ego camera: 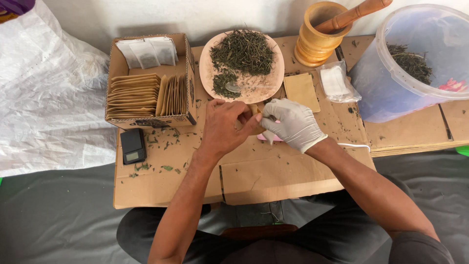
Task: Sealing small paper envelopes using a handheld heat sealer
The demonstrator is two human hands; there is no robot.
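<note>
My bare left hand (225, 126) and my right hand (291, 123), in a white glove, meet over the flattened cardboard sheet (244, 176). Both pinch a small pale sachet (255, 113) between the fingertips; most of it is hidden by the fingers. A pink object (267, 138) peeks out under the right hand. Just beyond the hands lies a round plate (210, 73) with dried green herbs (243, 51) and a small clear spoon (233, 87).
A cardboard box (188, 105) with brown envelopes and white sachets sits at left, a small black scale (133, 145) below it. A wooden mortar and pestle (320, 36), a brown envelope (301, 91), a bag of white sachets (335, 81) and a clear tub (391, 93) of herbs stand right.
</note>
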